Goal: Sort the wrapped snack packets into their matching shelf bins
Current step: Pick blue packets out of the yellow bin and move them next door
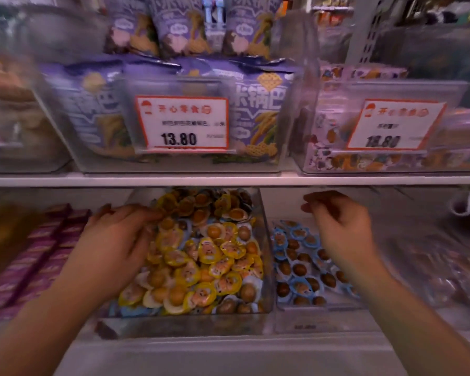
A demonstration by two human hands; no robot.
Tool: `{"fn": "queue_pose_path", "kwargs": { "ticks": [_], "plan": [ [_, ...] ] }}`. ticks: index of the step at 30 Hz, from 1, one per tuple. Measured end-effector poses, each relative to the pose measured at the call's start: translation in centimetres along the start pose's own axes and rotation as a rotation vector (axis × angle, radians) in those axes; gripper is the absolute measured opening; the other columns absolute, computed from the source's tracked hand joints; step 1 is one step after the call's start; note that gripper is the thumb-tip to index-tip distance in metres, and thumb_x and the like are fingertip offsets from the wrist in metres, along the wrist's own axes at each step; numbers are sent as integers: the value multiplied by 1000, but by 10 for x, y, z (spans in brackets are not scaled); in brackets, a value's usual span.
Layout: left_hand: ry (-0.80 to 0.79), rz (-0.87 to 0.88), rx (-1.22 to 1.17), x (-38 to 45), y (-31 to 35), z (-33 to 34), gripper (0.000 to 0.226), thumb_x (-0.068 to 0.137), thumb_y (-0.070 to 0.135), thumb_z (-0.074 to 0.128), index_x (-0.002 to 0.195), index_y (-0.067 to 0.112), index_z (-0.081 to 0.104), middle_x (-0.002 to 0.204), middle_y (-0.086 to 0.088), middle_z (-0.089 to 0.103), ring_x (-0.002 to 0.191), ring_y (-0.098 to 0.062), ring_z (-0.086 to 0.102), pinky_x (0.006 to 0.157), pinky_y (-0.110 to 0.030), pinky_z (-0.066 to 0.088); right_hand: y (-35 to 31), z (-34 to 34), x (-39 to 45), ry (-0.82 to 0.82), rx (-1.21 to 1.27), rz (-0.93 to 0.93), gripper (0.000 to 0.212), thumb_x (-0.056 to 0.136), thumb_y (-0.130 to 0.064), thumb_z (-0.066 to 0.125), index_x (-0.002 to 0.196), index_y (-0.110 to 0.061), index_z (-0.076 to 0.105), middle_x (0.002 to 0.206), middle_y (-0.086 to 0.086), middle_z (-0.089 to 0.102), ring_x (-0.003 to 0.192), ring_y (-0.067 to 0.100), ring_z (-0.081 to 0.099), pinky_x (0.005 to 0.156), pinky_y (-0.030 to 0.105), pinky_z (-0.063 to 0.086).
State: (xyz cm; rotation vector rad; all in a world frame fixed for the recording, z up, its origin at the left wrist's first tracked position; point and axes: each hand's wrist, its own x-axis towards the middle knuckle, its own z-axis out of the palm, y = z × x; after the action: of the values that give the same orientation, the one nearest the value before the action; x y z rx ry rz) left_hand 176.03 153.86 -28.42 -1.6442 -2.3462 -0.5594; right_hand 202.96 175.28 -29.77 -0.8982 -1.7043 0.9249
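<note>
Left hand (114, 240) lies on the yellow-wrapped packets (201, 256) in the middle bin (266, 256), fingers spread, grip unclear. Right hand (337, 226) hovers loosely curled, apparently empty, above the blue-wrapped packets (299, 267) at right. Step: picking out strays. Next: pinch a misplaced blue packet (136, 310) at the near-left.

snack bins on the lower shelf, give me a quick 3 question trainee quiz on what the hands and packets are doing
1. True or false: the right hand hangs over the blue-packet bin.
2. Which hand reaches into the yellow-packet bin? A) left B) right
3. What price shows on the middle price tag?

Key: 1 true. 2 A, the left hand, fingers at the packets. 3 13.80.
</note>
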Motion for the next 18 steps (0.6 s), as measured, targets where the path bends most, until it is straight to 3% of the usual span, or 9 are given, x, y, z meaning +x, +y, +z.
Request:
{"fn": "queue_pose_path", "kwargs": {
  "ticks": [3, 5, 7, 9, 12, 15, 18],
  "plan": [
    [-3, -19, -4, -16, -24, -3, 44, 84, 35, 41, 110, 17, 71, 114, -8, 67, 97, -34, 66, 86, -48, 52, -28, 39, -27, -189, -232, -334, 19, 88, -23, 55, 99, -24, 71, 95, -11, 69, 89, 0, 62, 80, 10, 46],
    [-36, -5, -31, -29, -32, 2, 43, 86, 36, 44, 117, 18, 69, 125, -8, 61, 107, -33, 63, 88, -47, 52, -42, 70, -41, -329, -336, -492, 24, 89, -21, 56, 108, -20, 69, 102, -6, 64, 94, 5, 59, 85, 11, 42],
    [-66, 37, -37, -39, -36, 11, 44, 88, 36, 43, 121, 20, 66, 136, -6, 55, 125, -32, 53, 95, -48, 49, -52, 103, -51, -520, -425, -531, 35, 92, -27, 54, 126, -22, 62, 123, -3, 59, 115, 12, 53, 101, 24, 41],
    [-71, 44, -9, -44, -37, 14, 41, 90, 38, 43, 122, 24, 65, 143, -1, 50, 139, -31, 39, 106, -46, 42, -55, 134, -62, -695, -510, -527, 46, 96, -36, 50, 142, -29, 49, 145, -6, 45, 137, 17, 36, 115, 34, 31],
    [-72, 57, 38, -45, -42, 13, 42, 91, 44, 39, 117, 28, 68, 143, 3, 52, 143, -29, 34, 114, -46, 32, -50, 170, -76, -858, -576, -535, 53, 99, -45, 42, 150, -32, 34, 157, -9, 31, 149, 17, 15, 121, 43, 14],
    [-127, 77, 100, -44, -42, 10, 49, 92, 58, 32, 118, 34, 66, 146, 5, 49, 146, -28, 29, 118, -49, 24, -41, 177, -71, -880, -647, -548, 54, 99, -53, 34, 149, -34, 34, 155, -12, 35, 148, 13, 18, 120, 47, 16],
    [-182, 77, 201, -44, -39, 9, 62, 89, 67, 26, 127, 34, 62, 152, 5, 41, 150, -29, 17, 122, -50, 11, -34, 161, -47, -782, -714, -472, 44, 98, -53, 39, 139, -40, 47, 140, -13, 51, 135, 12, 39, 112, 43, 31]
  ]
}}
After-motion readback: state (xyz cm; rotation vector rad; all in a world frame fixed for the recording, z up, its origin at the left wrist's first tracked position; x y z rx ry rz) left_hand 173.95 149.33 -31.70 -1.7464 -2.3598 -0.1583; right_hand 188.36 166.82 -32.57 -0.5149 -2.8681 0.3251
